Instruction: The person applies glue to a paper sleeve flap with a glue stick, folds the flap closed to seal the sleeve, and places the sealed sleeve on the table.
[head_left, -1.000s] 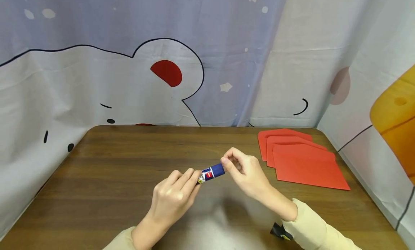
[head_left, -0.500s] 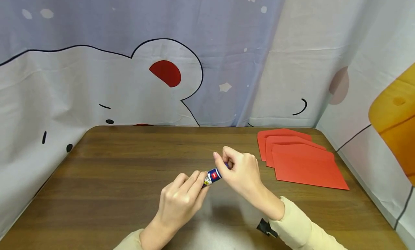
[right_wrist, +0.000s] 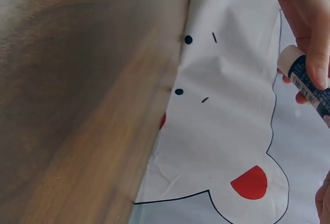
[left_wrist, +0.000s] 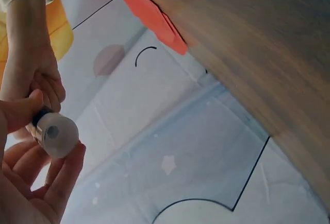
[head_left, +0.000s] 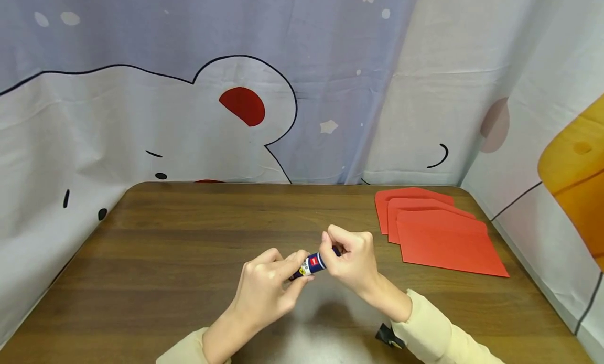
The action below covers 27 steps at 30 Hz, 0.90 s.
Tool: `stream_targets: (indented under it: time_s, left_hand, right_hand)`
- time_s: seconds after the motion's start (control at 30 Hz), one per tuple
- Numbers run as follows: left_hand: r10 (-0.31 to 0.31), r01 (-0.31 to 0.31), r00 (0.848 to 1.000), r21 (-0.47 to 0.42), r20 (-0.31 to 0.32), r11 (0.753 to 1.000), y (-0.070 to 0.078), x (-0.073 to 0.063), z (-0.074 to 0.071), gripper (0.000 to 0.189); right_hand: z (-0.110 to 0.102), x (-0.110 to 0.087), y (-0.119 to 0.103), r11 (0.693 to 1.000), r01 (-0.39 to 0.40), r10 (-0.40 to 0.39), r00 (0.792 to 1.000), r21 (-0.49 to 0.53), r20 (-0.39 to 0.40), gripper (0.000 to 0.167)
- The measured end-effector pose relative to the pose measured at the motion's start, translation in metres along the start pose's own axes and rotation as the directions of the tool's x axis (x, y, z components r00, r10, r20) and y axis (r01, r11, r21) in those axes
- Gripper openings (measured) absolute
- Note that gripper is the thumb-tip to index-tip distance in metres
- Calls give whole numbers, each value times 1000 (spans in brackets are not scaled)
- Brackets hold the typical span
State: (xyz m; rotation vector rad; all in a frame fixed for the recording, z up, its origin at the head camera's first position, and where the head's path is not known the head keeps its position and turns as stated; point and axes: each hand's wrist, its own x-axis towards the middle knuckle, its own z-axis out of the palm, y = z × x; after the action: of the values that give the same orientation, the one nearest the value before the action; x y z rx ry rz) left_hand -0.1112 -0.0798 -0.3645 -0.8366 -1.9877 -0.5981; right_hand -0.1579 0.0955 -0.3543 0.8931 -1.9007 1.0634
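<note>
Above the table a glue stick (head_left: 311, 263) with a blue cap and printed label is held slanted between both hands. My left hand (head_left: 266, 285) pinches its lower end between thumb and fingers. My right hand (head_left: 351, 259) has its fingers curled round the cap, hiding most of it. The left wrist view shows the round whitish base of the glue stick (left_wrist: 61, 136) facing the camera. In the right wrist view, the left thumb lies along the labelled barrel of the glue stick (right_wrist: 307, 82), and only an edge of the right hand (right_wrist: 324, 201) shows.
Three red envelopes (head_left: 453, 243) lie overlapping at the right rear of the wooden table (head_left: 165, 248). A small black object (head_left: 389, 335) shows beside the right sleeve. A printed curtain (head_left: 330, 81) hangs behind the table and along its sides.
The right hand has moved from the cap's tip to curl round the cap. The left hand has shifted slightly right, and its thumb now shows below the glue stick.
</note>
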Motion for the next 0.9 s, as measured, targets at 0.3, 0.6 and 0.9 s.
stream_targets:
  time_s: [0.3, 0.6, 0.9]
  left_hand:
    - [-13, 41, 988, -181, 152, 983, -12, -1, 1, 32]
    - [-16, 174, 933, -411, 359, 895, -22, -5, 1, 32]
    - [45, -53, 995, 101, 84, 993, -4, 7, -8, 34]
  right_hand:
    - [-1, -5, 5, 973, 221, -218, 975, 67, -50, 34]
    - [-1, -9, 8, 887, 455, -452, 890, 73, -50, 42]
    - [-26, -6, 1, 932, -324, 264, 914, 163, 309, 16]
